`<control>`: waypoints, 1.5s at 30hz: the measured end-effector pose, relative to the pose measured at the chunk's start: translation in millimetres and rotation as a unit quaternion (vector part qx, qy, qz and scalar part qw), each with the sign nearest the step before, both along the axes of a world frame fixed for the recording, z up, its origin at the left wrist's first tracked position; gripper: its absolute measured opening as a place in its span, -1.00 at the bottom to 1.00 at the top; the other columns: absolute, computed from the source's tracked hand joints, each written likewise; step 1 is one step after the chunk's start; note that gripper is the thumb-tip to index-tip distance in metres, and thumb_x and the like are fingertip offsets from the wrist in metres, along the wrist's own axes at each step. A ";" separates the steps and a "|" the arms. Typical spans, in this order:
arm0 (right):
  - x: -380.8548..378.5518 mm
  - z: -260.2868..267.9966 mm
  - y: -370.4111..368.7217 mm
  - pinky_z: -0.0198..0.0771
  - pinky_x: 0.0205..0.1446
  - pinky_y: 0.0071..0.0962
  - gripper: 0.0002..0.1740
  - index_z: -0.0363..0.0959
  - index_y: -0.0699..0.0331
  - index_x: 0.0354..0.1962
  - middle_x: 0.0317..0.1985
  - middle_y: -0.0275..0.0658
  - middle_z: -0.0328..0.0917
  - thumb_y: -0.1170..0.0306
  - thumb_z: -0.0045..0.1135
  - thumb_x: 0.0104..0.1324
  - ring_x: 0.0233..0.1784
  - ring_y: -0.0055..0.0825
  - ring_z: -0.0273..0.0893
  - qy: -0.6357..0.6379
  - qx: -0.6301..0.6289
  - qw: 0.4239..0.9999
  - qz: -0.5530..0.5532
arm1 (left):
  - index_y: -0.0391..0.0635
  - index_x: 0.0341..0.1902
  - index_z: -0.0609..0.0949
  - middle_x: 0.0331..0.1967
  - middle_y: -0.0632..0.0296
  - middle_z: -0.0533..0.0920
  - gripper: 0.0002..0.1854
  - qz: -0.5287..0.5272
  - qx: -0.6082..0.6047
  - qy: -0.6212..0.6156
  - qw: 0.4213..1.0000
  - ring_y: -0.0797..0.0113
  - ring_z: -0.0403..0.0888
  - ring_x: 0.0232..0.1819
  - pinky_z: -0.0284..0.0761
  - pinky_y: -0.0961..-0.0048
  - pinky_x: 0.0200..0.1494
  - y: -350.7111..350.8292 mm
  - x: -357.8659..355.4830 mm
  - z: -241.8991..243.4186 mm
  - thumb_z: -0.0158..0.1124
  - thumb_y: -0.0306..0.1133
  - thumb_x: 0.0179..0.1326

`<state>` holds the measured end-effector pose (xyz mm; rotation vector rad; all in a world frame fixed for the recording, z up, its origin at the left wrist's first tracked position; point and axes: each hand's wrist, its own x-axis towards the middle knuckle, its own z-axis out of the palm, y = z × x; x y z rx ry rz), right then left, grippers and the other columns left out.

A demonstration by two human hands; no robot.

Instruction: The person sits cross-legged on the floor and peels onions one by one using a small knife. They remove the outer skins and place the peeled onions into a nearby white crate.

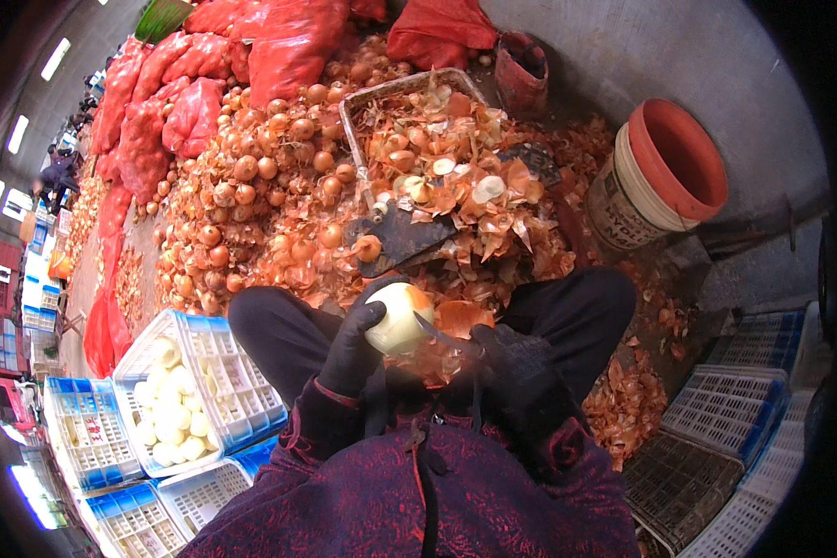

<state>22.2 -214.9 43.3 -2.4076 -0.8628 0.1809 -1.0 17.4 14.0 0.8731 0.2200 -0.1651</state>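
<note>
My gloved left hand [352, 342] holds a mostly peeled onion [394, 324], pale all over except for an orange-brown patch of skin at its upper right. In my gloved right hand [509, 352] is a small knife [438, 330], its blade pointing left toward the onion; I cannot tell whether the tip touches it. Loose onion skin [462, 317] lies behind the knife, between my knees. Just beyond my hands a small unpeeled onion [367, 248] rests by a dark flat piece [404, 234] among the peelings.
A broad heap of unpeeled onions [251, 195] spreads ahead, backed by red mesh sacks [293, 49]. Skins overfill a crate [352, 132]. Peeled onions fill a white-and-blue crate [129, 411] at left. Stacked buckets [624, 188] stand right, above more crates [725, 404]. A person [59, 174] is far left.
</note>
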 end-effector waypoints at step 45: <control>12.1 -49.9 41.8 0.43 -0.40 -0.32 -0.76 0.37 0.26 -0.32 -0.51 -0.14 0.51 0.30 0.16 0.14 -0.45 -0.25 0.56 0.029 0.273 0.931 -0.240 | -0.20 0.26 0.27 0.08 0.14 0.39 -0.03 -0.027 0.307 0.025 0.951 0.29 0.38 0.10 0.30 0.39 0.14 -31.7 -4.6 0.7 0.44 -0.08 -0.29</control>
